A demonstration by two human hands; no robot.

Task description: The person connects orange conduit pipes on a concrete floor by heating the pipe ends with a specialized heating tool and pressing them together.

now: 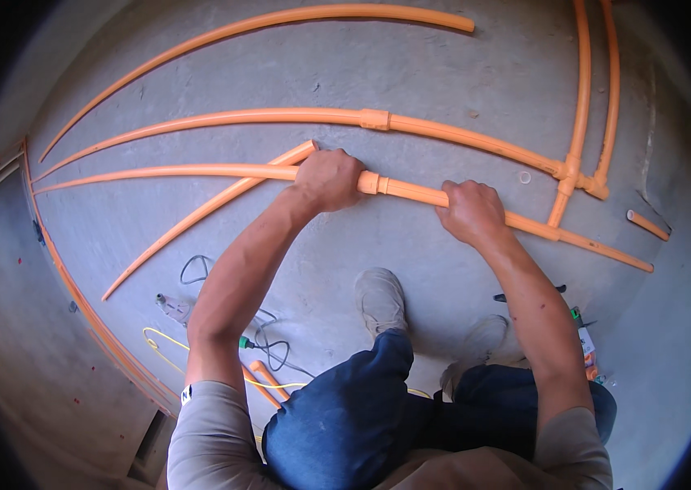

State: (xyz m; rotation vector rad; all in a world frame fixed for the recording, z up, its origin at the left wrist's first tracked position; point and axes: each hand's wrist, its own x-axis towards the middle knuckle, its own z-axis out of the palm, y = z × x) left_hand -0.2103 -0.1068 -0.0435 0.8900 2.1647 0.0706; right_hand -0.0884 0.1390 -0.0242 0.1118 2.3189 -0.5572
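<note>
My left hand (pixel 331 180) is wrapped round a long orange plastic pipe (pixel 198 171), just left of an orange coupling (pixel 371 183). On the coupling's other side, a second orange pipe (pixel 415 192) runs rightward through the closed fingers of my right hand (pixel 473 211). Past that hand, this pipe meets a tee (pixel 555 232), where a short upright piece joins it to the parallel pipe run (pixel 459 139) beyond. A loose orange pipe (pixel 190 219) lies slanted under the left-hand pipe, its upper end beside my left hand. How deep each pipe sits in the coupling I cannot tell.
Another orange pipe (pixel 280 16) lies along the far floor. Two pipes (pixel 582 82) lead away at far right, near a short offcut (pixel 648 224). A power tool (pixel 174 308), a dark cord (pixel 268 331) and a yellow cord (pixel 170 336) lie left of my legs.
</note>
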